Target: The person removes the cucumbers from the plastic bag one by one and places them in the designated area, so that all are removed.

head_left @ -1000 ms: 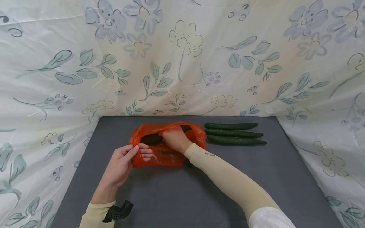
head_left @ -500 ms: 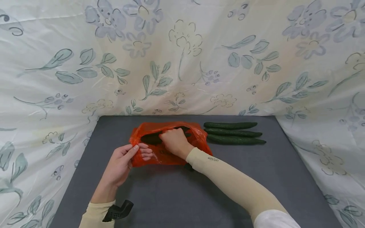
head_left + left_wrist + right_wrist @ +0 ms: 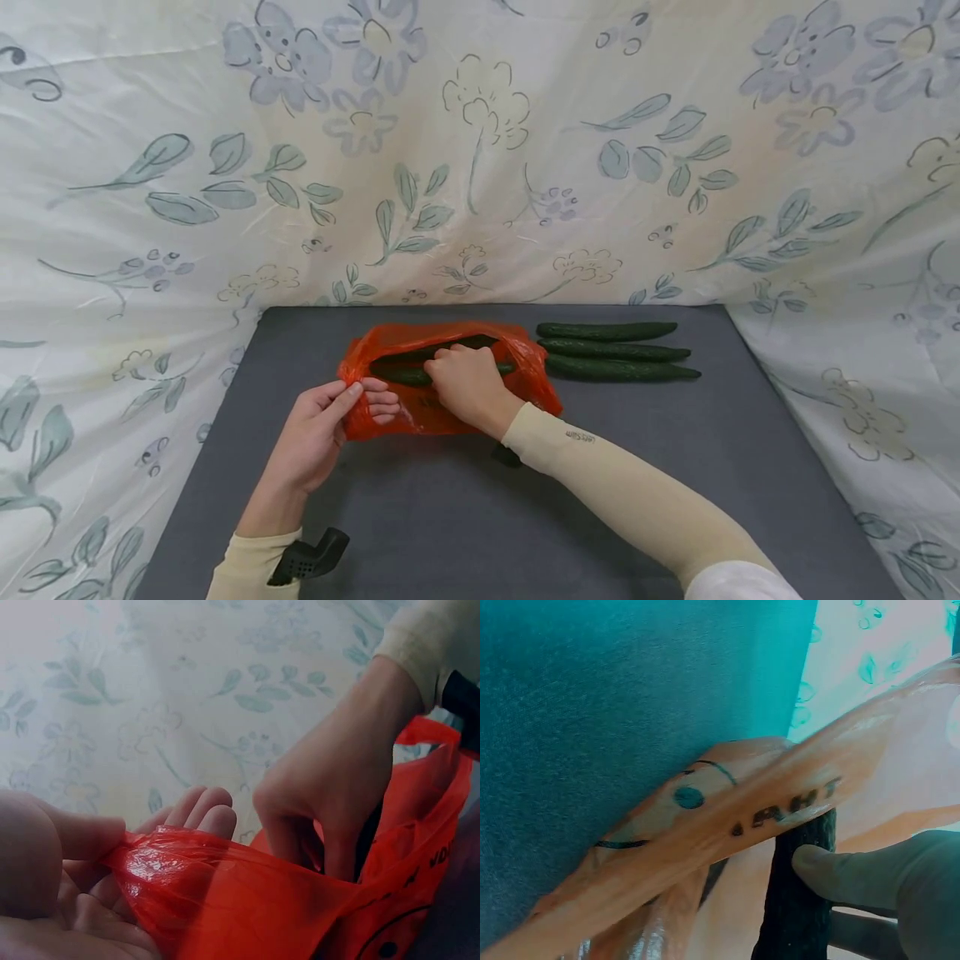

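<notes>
An orange-red plastic bag (image 3: 450,421) lies on the table with its mouth spread open. My left hand (image 3: 322,421) pinches the bag's left edge between thumb and fingers. In the bag's mouth my right hand (image 3: 472,385) grips a dark green cucumber (image 3: 405,376). The right wrist view shows the thumb pressed on that cucumber (image 3: 799,900), with part of it hidden behind the printed plastic. Another cucumber (image 3: 476,342) lies farther back inside the bag, partly covered. Three cucumbers (image 3: 615,350) lie side by side on the table, right of the bag.
The dark grey table (image 3: 450,517) stretches toward the near edge. A floral cloth (image 3: 480,167) hangs behind it and along both sides. Each wrist carries a black device, the left one (image 3: 310,557) in plain sight.
My right hand has drawn slightly right and toward me, still at the bag's mouth, and more of the gripped cucumber shows. The left hand and the three cucumbers outside stay in place.
</notes>
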`<action>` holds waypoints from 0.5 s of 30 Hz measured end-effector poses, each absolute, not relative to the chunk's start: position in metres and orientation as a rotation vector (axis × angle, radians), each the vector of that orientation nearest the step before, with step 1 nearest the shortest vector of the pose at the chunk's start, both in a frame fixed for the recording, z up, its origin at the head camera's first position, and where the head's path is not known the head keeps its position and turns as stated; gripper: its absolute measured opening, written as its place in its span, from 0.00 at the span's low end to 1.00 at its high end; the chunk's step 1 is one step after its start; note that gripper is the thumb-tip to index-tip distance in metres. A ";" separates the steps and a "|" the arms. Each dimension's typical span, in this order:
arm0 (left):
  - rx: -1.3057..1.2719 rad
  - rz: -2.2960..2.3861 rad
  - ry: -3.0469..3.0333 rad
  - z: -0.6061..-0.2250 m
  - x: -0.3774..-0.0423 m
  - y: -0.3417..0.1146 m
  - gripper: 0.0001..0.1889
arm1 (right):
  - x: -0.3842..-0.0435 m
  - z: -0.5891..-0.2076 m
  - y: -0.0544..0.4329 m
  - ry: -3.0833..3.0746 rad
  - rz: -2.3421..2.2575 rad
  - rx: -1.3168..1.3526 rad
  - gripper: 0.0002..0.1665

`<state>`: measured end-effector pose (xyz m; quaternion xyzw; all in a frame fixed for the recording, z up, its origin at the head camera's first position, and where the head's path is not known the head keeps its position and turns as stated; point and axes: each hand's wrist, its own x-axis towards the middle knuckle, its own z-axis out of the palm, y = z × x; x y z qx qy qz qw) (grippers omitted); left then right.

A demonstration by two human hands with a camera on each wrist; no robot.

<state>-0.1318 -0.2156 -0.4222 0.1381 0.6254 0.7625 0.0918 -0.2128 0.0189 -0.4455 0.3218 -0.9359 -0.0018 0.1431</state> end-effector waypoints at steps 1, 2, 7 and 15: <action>0.411 2.266 1.854 -0.422 -0.132 -0.216 0.25 | -0.211 -0.444 0.020 -2.699 -0.002 0.925 0.02; 0.410 2.268 1.850 -0.422 -0.132 -0.215 0.25 | -0.210 -0.442 0.021 -2.698 0.003 0.920 0.02; 0.410 2.273 1.843 -0.422 -0.133 -0.215 0.24 | -0.202 -0.433 0.023 -2.680 0.026 0.912 0.03; 0.415 2.269 1.853 -0.421 -0.135 -0.215 0.22 | -0.191 -0.424 0.026 -2.630 -0.028 0.914 0.03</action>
